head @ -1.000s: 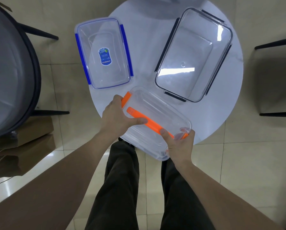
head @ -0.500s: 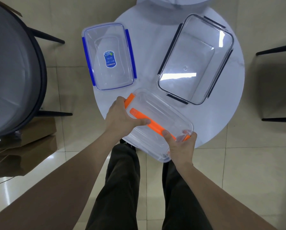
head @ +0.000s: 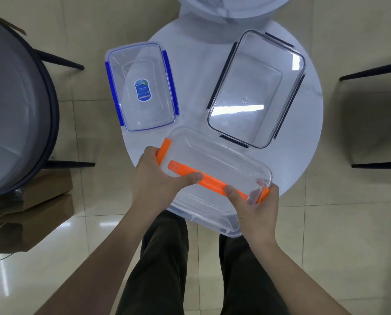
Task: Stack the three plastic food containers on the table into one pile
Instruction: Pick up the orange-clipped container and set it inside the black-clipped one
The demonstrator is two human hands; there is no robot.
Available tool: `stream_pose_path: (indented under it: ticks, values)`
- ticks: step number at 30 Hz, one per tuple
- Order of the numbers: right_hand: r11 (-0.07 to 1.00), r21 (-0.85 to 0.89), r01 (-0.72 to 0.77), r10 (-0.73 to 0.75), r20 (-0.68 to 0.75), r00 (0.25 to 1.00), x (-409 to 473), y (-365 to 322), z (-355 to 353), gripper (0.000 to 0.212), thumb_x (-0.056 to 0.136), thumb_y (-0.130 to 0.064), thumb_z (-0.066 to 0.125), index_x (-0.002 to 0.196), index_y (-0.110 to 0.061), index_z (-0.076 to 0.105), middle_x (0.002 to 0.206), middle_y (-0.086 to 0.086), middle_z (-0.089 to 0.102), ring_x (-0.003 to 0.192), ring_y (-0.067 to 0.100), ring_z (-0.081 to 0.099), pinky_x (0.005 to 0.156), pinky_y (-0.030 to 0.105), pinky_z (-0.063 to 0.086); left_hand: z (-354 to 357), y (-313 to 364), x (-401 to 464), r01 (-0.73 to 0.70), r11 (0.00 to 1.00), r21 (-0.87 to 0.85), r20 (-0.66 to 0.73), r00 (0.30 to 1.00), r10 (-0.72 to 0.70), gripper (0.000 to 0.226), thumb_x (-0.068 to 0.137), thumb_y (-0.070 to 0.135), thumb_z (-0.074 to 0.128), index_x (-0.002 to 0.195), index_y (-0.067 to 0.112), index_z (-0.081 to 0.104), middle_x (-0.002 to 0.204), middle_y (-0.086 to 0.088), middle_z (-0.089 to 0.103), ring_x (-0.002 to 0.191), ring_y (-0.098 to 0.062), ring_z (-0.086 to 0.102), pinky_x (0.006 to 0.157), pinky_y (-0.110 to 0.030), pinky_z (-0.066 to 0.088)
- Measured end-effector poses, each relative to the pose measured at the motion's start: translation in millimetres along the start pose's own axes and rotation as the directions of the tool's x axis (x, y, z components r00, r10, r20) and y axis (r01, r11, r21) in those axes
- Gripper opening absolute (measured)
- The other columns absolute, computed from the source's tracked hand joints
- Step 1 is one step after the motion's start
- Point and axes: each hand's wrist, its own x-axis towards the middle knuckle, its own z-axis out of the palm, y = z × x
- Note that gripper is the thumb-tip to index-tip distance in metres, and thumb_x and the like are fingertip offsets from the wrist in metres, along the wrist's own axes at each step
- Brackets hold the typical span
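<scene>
Three clear plastic containers are in my view, and the one I hold is the orange-clipped container (head: 215, 178), a shallow rectangular box of see-through plastic with a lid and bright orange latches along its near long side and at both short ends. It sits at the near edge of the round white table (head: 303, 155), its near part jutting out past the rim over my legs. Its long axis runs on a slant, from upper left down to lower right. My left hand (head: 153, 180) is closed around the left end, thumb laid along the orange side latch, fingers hidden under the box. My right hand (head: 255, 208) clasps the right end, thumb pressed on the same latch, fingertips curled over the orange end clip.

The blue-clipped container (head: 142, 87) lies flat at the far left of the table, partly overhanging the edge, a blue label on its lid, long axis nearly straight away from me. The dark-clipped container (head: 255, 87), the largest, lies at the far right, tilted slightly clockwise, long axis also running away from me. Both are apart from the held one.
</scene>
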Motion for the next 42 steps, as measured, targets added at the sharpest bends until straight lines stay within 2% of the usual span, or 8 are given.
stream_pose_path:
  ticks: [4, 10, 14, 21, 26, 33, 38, 42]
  values:
    - [0.997, 0.049, 0.066, -0.063, -0.055, 0.996, -0.2, -26.9, -14.6, 0.066, 0.069, -0.033, 0.089, 0.118, -0.021, 0.047, 0.093, -0.007, 0.052, 0.089, 0.013, 0.057, 0.069, 0.006, 0.043, -10.9, 25.8, -4.5, -0.068, 0.995, -0.068, -0.038, 0.997, 0.065, 0.081, 0.057, 0.051, 0.091, 0.119, 0.027, 0.045, 0.106, 0.010, 0.055, 0.091, -0.011, 0.055, 0.063, -0.017, 0.042]
    - [0.980, 0.126, 0.155, -0.142, -0.107, 0.984, 18.6, -60.8, -26.7, 0.071, 0.063, -0.041, 0.091, 0.119, -0.021, 0.051, 0.090, -0.007, 0.051, 0.086, 0.015, 0.055, 0.083, 0.032, 0.052, -17.0, 64.3, 4.2, -0.156, 0.984, -0.089, -0.102, 0.984, 0.147, 0.076, 0.057, 0.055, 0.087, 0.114, 0.021, 0.050, 0.094, 0.014, 0.053, 0.084, -0.007, 0.055, 0.060, -0.013, 0.038]
    - [0.969, 0.121, 0.216, -0.200, -0.135, 0.970, 41.3, -80.6, -33.5, 0.072, 0.065, -0.041, 0.090, 0.122, -0.020, 0.053, 0.081, -0.018, 0.047, 0.072, 0.003, 0.052, 0.071, 0.020, 0.046, -13.5, 88.0, 16.4, -0.181, 0.978, -0.101, -0.124, 0.978, 0.168, 0.071, 0.058, 0.055, 0.088, 0.105, 0.019, 0.050, 0.082, 0.016, 0.048, 0.073, -0.002, 0.051, 0.059, -0.015, 0.036]
    - [0.961, 0.165, 0.224, -0.202, -0.141, 0.969, 72.9, -101.6, -48.0, 0.067, 0.066, -0.035, 0.091, 0.119, -0.027, 0.050, 0.095, -0.028, 0.053, 0.080, -0.029, 0.054, 0.066, 0.001, 0.044, 3.4, 118.3, 31.4, -0.203, 0.970, -0.137, -0.145, 0.972, 0.183, 0.066, 0.061, 0.054, 0.088, 0.103, 0.019, 0.051, 0.083, 0.016, 0.050, 0.076, 0.000, 0.052, 0.061, -0.015, 0.036]
    - [0.957, 0.154, 0.244, -0.223, -0.146, 0.964, 81.7, -104.8, -58.3, 0.066, 0.066, -0.040, 0.091, 0.117, -0.028, 0.050, 0.094, -0.028, 0.053, 0.080, -0.017, 0.057, 0.070, 0.006, 0.041, 12.2, 125.8, 34.1, -0.217, 0.962, -0.164, -0.149, 0.970, 0.193, 0.056, 0.068, 0.056, 0.083, 0.099, 0.021, 0.051, 0.085, 0.013, 0.052, 0.076, -0.002, 0.053, 0.064, -0.017, 0.040]
    - [0.945, 0.168, 0.281, -0.256, -0.154, 0.954, 83.2, -104.5, -61.5, 0.073, 0.065, -0.039, 0.091, 0.124, -0.017, 0.055, 0.101, -0.017, 0.059, 0.097, -0.004, 0.060, 0.071, -0.004, 0.041, 13.8, 126.7, 31.5, -0.199, 0.964, -0.174, -0.133, 0.975, 0.177, 0.051, 0.076, 0.059, 0.076, 0.099, 0.018, 0.054, 0.082, 0.013, 0.055, 0.073, -0.003, 0.054, 0.063, -0.019, 0.041]
    - [0.936, 0.134, 0.325, -0.303, -0.157, 0.940, 81.0, -113.7, -69.9, 0.067, 0.069, -0.034, 0.090, 0.125, -0.017, 0.058, 0.102, -0.010, 0.062, 0.092, 0.002, 0.062, 0.076, 0.010, 0.049, 2.0, 124.0, 31.6, -0.167, 0.973, -0.160, -0.097, 0.983, 0.153, 0.056, 0.075, 0.069, 0.069, 0.081, 0.016, 0.053, 0.078, -0.007, 0.060, 0.072, -0.026, 0.060, 0.067, -0.036, 0.053]
    - [0.911, 0.353, 0.212, -0.168, -0.152, 0.974, 86.7, -129.4, -82.4, 0.063, 0.071, -0.043, 0.083, 0.126, -0.020, 0.063, 0.104, -0.004, 0.068, 0.092, 0.016, 0.065, 0.065, 0.030, 0.049, -5.5, 116.2, 26.2, -0.100, 0.946, -0.309, -0.053, 0.995, 0.088, 0.059, 0.076, 0.063, 0.074, 0.086, 0.007, 0.060, 0.099, -0.025, 0.069, 0.095, -0.040, 0.069, 0.085, -0.058, 0.059]
